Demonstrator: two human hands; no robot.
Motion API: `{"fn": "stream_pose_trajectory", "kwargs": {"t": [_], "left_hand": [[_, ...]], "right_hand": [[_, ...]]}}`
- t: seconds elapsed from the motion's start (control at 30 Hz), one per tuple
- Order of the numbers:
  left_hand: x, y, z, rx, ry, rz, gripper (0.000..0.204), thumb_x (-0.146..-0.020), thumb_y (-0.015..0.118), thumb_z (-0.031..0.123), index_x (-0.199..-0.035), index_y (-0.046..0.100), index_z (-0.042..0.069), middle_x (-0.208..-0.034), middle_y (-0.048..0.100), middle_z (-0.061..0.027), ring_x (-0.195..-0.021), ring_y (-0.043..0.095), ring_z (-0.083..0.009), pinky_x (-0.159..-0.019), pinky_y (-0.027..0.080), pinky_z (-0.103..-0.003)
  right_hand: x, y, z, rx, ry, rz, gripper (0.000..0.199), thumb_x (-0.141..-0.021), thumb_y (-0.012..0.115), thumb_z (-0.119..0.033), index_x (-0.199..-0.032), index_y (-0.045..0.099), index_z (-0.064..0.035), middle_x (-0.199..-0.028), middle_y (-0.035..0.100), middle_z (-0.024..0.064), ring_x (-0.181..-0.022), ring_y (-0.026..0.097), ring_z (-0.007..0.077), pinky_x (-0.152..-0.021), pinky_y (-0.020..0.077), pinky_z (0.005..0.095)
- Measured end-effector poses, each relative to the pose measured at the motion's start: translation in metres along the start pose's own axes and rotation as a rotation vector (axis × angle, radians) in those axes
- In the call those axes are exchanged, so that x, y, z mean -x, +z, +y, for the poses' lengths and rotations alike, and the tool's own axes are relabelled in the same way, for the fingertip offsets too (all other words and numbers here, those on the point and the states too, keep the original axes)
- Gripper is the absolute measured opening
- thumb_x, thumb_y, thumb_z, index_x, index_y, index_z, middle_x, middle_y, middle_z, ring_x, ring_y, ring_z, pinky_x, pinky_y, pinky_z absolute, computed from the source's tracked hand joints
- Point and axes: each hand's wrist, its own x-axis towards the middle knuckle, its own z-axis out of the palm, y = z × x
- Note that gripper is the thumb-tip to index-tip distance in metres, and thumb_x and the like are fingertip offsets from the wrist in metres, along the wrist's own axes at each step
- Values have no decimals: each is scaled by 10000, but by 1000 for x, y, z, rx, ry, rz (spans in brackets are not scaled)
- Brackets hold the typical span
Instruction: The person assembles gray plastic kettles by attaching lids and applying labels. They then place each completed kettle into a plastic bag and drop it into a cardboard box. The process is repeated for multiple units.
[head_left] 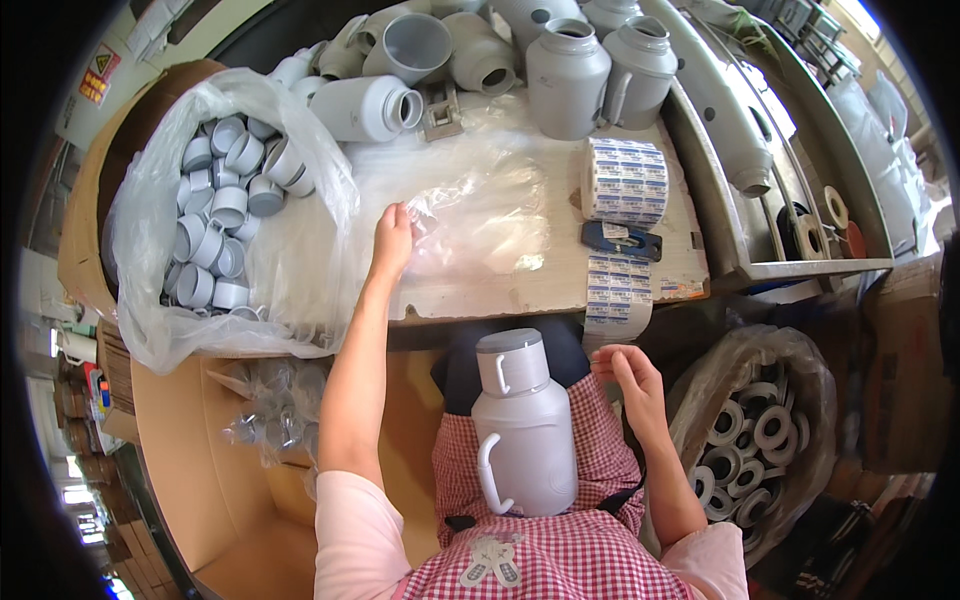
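Observation:
A grey plastic jug (525, 440) with a side handle stands upright in my lap, capped by a grey cup lid (510, 362) with its own small handle. My left hand (393, 240) reaches over the table, its fingers closed on the edge of a clear plastic bag (480, 215) from the thin, shiny stack lying there. To the right of the jug, my right hand (632, 385) is raised with loosely bent fingers apart. It is near the lower end of a label strip (617, 300) hanging over the table edge. No object shows in it.
A label roll (625, 180) and a dark blue cutter-like tool (622, 241) sit on the table's right. Several grey jug bodies (567, 80) line the back. A plastic-lined box of grey cups (228, 205) is at left; a bag of grey rings (745, 440) stands at lower right.

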Motion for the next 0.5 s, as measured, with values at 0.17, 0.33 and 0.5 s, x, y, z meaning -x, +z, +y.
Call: {"fn": "stream_pose_trajectory", "kwargs": {"t": [0.17, 0.33, 0.5], "left_hand": [[102, 32, 41, 99, 538, -365, 148, -1072, 594, 124, -1027, 659, -1, -917, 645, -66, -873, 634, -162, -825, 528, -314], [131, 56, 50, 287, 429, -403, 145, -1030, 668, 105, -1102, 723, -7, -1068, 715, -71, -982, 667, -167, -922, 526, -306], [121, 26, 32, 786, 40, -287, 236, -1116, 533, 206, -1126, 676, 18, -1006, 711, -43, -922, 669, -147, -876, 531, -289]], "right_hand": [[-45, 37, -26, 1, -238, -35, 333, -1062, 617, -134, -1335, 653, 52, -1262, 724, 128, -1171, 678, 197, -1037, 517, 330], [-105, 104, -22, -196, -155, -128, 406, -1032, 682, -141, -1388, 619, 43, -1258, 726, 94, -1134, 691, 175, -1032, 535, 302], [-129, 110, -17, -797, -12, -240, 264, -1090, 598, -260, -1177, 680, -24, -1045, 756, 87, -961, 723, 173, -936, 591, 324]]}}
